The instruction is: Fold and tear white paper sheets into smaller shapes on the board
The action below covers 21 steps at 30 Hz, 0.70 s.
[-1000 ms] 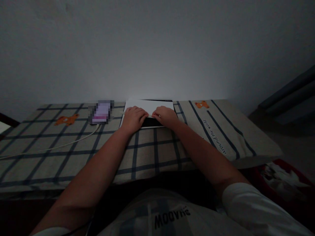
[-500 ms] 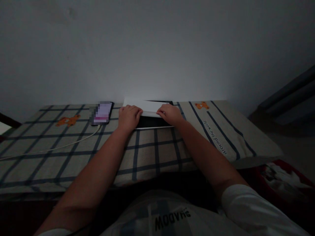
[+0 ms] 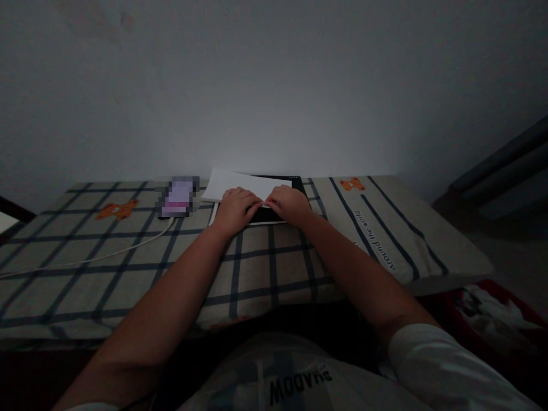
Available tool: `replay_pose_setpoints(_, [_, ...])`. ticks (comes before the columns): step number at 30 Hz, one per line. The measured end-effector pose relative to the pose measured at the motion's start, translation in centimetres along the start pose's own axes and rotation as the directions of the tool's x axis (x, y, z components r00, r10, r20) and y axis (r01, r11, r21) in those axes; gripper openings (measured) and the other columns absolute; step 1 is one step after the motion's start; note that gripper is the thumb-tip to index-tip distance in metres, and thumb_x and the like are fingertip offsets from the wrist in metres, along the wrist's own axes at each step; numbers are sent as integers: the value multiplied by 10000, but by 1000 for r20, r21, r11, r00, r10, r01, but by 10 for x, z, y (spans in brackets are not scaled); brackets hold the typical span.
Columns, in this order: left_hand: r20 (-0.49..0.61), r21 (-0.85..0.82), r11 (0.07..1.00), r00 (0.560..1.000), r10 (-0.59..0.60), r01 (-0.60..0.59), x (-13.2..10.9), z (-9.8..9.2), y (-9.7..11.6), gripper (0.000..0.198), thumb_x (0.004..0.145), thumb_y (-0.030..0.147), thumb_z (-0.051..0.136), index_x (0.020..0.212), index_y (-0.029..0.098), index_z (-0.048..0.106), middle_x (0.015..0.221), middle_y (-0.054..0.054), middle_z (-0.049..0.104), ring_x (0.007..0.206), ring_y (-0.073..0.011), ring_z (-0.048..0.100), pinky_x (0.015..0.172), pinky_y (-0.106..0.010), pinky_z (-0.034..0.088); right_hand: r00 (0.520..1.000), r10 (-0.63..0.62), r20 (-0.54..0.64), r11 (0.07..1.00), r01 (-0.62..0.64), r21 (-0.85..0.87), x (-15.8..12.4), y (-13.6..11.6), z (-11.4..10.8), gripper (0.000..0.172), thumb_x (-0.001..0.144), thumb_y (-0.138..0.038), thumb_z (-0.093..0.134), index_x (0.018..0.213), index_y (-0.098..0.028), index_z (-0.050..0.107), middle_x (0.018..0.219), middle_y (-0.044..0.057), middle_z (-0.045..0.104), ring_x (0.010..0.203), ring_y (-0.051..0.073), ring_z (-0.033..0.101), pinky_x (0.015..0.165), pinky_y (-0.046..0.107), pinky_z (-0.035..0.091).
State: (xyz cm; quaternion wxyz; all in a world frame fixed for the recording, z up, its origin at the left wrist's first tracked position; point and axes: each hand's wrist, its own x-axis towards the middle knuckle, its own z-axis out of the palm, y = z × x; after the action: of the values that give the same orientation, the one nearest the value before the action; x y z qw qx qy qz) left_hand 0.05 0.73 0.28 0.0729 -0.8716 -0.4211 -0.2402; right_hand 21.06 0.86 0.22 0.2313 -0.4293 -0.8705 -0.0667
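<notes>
Pale sleeves and a shirt lettered "SHADOW" fill the foreground of a dim room, with two bare forearms reaching forward over a cloth-covered bench. Low at right, beyond the bench's near edge, a red item lies in shadow with crumpled whitish material on it; what either is cannot be told.

The tablecloth, pale with dark checks and stripes, carries the words "around the world" on its right side and an orange bear print on either side. A pale cable runs across it from the left edge to a phone, its lit screen blurred into blocks.

At center, near the back of the bench, a dark flat item with a white edge lies beneath sheets of white paper, which sit askew and jut past its left side. Behind rises a plain gray wall; dark ridged forms stand at far right.

Over the near edge of the paper, the left hand and right hand come almost together. The fingers of each are curled and closed against the thumb, pinching that edge between them, fingertips nearly meeting.
</notes>
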Motion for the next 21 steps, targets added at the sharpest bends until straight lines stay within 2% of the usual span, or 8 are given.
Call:
replay_pose_setpoints(8, [-36, 59, 998, 999, -12, 14, 1, -4, -3, 262, 1005, 355, 506, 975, 227, 734, 1031, -82, 764, 1026, -290, 615, 927, -471, 390, 1000, 2, -10, 1000, -2, 24, 2, 3, -4, 279, 1027, -348, 550, 976, -155, 746, 992, 88, 727, 947, 208, 581, 832, 316, 369])
replay_pose_setpoints(21, [-41, 68, 986, 988, -149, 152, 1, -10, -10, 244, 1003, 343, 524, 991, 223, 736, 1051, -79, 760, 1060, -294, 599, 948, -468, 380, 988, 153, -27, 988, -153, 18, -1, 13, -14, 227, 1008, -333, 575, 962, -186, 743, 1043, 93, 722, 992, 229, 585, 754, 322, 361])
